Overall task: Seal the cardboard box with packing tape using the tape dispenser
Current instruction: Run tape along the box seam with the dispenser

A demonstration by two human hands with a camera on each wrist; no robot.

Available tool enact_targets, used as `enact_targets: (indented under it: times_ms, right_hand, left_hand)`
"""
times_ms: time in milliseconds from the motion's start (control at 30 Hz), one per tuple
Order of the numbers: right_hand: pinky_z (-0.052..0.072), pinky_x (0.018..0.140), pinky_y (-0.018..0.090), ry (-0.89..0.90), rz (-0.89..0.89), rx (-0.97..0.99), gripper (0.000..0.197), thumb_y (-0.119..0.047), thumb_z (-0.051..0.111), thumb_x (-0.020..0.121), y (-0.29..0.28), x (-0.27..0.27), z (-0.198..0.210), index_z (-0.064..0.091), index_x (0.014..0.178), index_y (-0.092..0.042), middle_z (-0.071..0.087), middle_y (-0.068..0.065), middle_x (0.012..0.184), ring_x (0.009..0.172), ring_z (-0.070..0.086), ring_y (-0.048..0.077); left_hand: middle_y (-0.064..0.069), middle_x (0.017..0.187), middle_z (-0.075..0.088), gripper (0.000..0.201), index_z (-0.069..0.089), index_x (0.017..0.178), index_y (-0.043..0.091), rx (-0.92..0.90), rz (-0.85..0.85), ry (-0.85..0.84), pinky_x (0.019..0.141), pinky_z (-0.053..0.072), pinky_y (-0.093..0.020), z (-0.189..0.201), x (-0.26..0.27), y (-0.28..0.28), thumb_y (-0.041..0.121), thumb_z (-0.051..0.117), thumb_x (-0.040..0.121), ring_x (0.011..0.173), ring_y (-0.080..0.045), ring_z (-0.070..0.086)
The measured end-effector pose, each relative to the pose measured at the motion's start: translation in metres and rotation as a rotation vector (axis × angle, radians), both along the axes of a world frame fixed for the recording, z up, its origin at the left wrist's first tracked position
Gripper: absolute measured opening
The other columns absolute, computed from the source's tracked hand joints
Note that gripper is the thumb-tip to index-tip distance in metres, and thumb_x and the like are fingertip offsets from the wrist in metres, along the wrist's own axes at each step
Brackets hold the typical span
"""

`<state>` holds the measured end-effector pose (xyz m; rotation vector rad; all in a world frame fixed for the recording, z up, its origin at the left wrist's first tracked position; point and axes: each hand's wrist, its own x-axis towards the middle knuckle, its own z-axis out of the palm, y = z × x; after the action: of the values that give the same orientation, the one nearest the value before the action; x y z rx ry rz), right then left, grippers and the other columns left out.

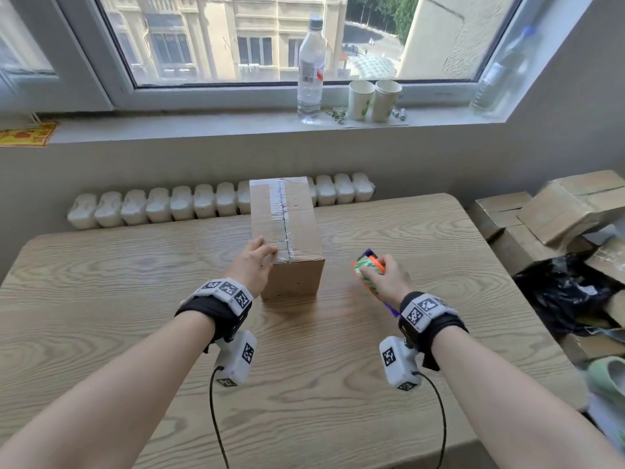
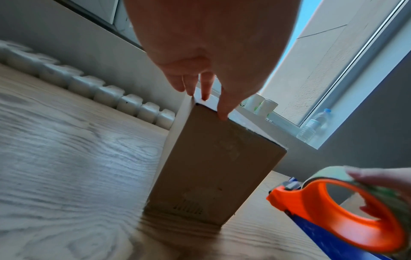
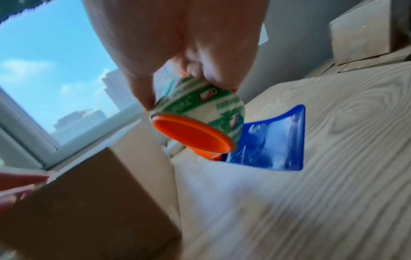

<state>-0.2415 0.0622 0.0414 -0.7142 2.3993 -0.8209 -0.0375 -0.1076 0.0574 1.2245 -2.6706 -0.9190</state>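
Head: dispenser (image 1: 368, 269) within right hand (image 1: 385, 282)

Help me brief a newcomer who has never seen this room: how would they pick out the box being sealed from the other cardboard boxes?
Start at the wooden table under the window. One cardboard box stands alone on it, the left hand resting on its near top edge. Unlike the piled boxes right of the table, it has tape along its top seam.

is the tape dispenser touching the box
No, the right hand holds the dispenser above the table, apart from the box.
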Motion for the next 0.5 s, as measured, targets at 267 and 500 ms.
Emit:
enact_targets:
  times_ms: [267, 500]
  right_hand:
    - [0.047, 0.060, 0.026, -0.114, 0.008, -0.390, 0.019, -0.019, 0.076, 0.075, -0.005, -0.024, 0.070, 0.061, 0.083, -0.010, 0.063, 0.003, 0.075, 0.067, 0.058, 0.016]
    - [0.052, 0.062, 0.021, -0.193, 0.357, -0.369, 0.017, -0.007, 0.077, 0.072, -0.015, -0.001, 0.120, 0.063, 0.078, -0.015, 0.068, 0.006, 0.083, 0.071, 0.063, 0.013]
  left_hand:
    - [-0.007, 0.146, 0.040, 0.042, 0.043, 0.137, 0.017, -0.001, -0.145, 0.069, 0.108, 0.031, -0.030, 0.053, -0.032, -0.001, 0.009, 0.040, 0.096, 0.134, -0.023, 0.039]
    - [-0.016, 0.134, 0.048, 0.042, 0.051, 0.130, 0.012, -0.023, -0.306, 0.229, 0.101, 0.036, -0.031, 0.085, -0.053, -0.002, -0.004, 0.040, 0.093, 0.123, -0.031, 0.046]
